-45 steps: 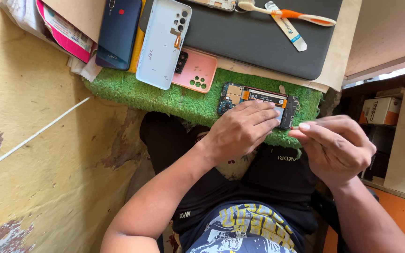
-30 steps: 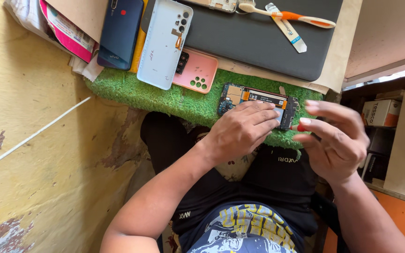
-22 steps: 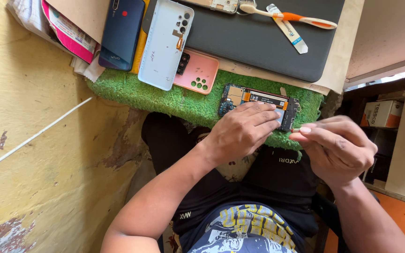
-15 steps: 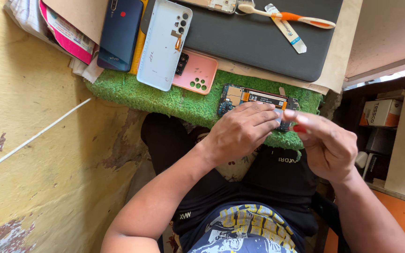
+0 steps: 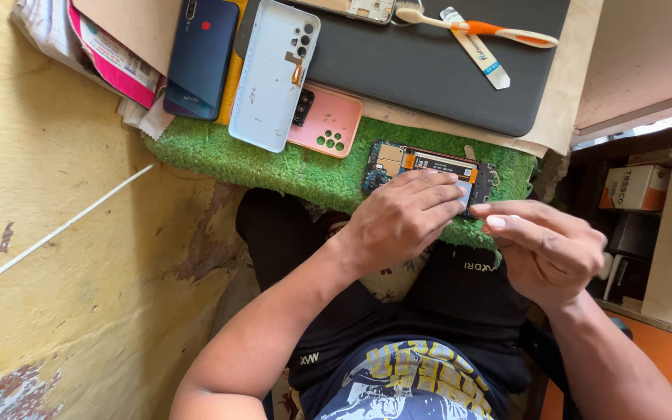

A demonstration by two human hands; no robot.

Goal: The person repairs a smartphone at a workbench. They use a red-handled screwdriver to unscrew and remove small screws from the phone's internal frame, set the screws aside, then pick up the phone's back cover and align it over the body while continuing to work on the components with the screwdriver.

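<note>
An opened phone (image 5: 421,165) with its circuit board and orange strip exposed lies on a green turf mat (image 5: 274,162) at the near edge of the work surface. My left hand (image 5: 400,222) lies over the phone's near side, fingers spread flat and pressing it down. My right hand (image 5: 547,250) hovers just right of the phone's end, fingers and thumb drawn together with the tips pointing at the phone. Whether anything small sits between those fingertips is hidden.
Behind the mat lie a white phone back cover (image 5: 274,74), a pink back cover (image 5: 328,124) and a dark blue phone (image 5: 200,58). A toothbrush with an orange handle (image 5: 476,27) rests on a dark grey slab (image 5: 429,74). Cardboard boxes (image 5: 635,187) stand at right.
My right hand drew slightly away from the phone, then came back to its right end with fingertips pinched. My left hand has stayed on the phone.
</note>
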